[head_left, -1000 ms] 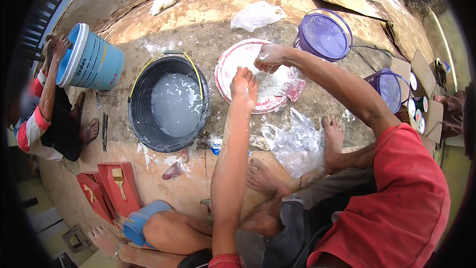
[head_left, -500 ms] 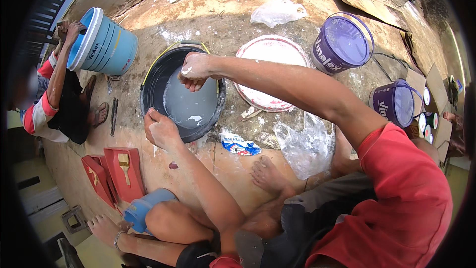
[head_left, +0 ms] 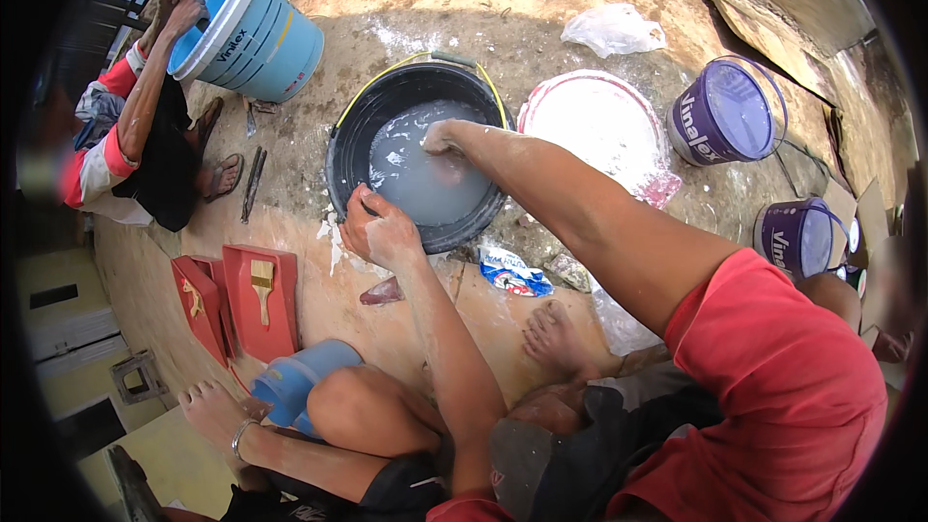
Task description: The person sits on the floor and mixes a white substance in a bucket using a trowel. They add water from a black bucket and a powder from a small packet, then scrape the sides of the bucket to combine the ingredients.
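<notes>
Centrally, at the middle of the frame, we see the round black plastic bucket (head_left: 348,150) with its yellow wire handle, holding cloudy grey-white liquid; our left hand (head_left: 382,229) sits on the bucket's lower-left rim, its grip curled narrow around the edge; our right hand (head_left: 440,140) dips into the liquid from the right, fingers partly sunk, so we cannot tell how its grip stands; just right of the bucket lies a round white powder-coated lid (head_left: 599,126) with a pink edge; a purple plastic pail (head_left: 725,114) lies tipped at upper right; at upper left another person's hand (head_left: 184,12) rests on the rim of a tilted light-blue plastic pail (head_left: 261,34); red flat trays (head_left: 256,300) lie at lower left on the dusty floor (head_left: 290,232).
</notes>
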Demonstrator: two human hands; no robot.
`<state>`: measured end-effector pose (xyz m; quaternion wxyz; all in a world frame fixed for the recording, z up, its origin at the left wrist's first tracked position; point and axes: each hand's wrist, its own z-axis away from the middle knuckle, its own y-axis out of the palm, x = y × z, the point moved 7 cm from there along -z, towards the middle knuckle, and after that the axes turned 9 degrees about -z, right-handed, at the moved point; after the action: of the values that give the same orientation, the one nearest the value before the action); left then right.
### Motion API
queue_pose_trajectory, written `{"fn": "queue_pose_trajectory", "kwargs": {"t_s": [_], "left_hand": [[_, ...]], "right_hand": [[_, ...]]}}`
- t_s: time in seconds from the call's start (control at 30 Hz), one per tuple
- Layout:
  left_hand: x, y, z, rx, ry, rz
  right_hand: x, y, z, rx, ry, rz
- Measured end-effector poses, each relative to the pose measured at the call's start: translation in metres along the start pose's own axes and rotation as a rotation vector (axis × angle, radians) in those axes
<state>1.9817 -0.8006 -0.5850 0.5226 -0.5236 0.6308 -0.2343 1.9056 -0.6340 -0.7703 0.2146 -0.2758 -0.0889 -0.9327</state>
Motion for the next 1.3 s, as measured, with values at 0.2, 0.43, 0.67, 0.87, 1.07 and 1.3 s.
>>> {"fn": "queue_pose_trajectory", "kwargs": {"t_s": [0.2, 0.43, 0.67, 0.87, 1.07, 1.3], "left_hand": [[-0.006, -0.002, -0.001, 0.01, 0.011, -0.018], [0.017, -0.017, -0.006, -0.011, 0.004, -0.05], [-0.008, 0.002, 0.004, 0.035, 0.002, -0.036], [-0.01, 0.01, 0.005, 0.057, 0.011, -0.046], [-0.002, 0.005, 0.007, 0.036, 0.001, -0.069], [-0.004, -0.005, 0.006, 0.045, -0.046, -0.071]], "right_hand": [[0.039, 0.002, 0.085, 0.356, -0.097, -0.528], [0.008, -0.046, 0.22, 0.365, -0.086, -0.268], [-0.144, -0.131, 0.275, -0.068, 0.059, -0.014], [-0.156, -0.154, 0.269, -0.357, -0.349, 0.666], [-0.03, -0.106, 0.295, -0.446, -0.431, 0.134], [0.029, 0.006, 0.118, -0.103, -0.398, -0.237]]}}
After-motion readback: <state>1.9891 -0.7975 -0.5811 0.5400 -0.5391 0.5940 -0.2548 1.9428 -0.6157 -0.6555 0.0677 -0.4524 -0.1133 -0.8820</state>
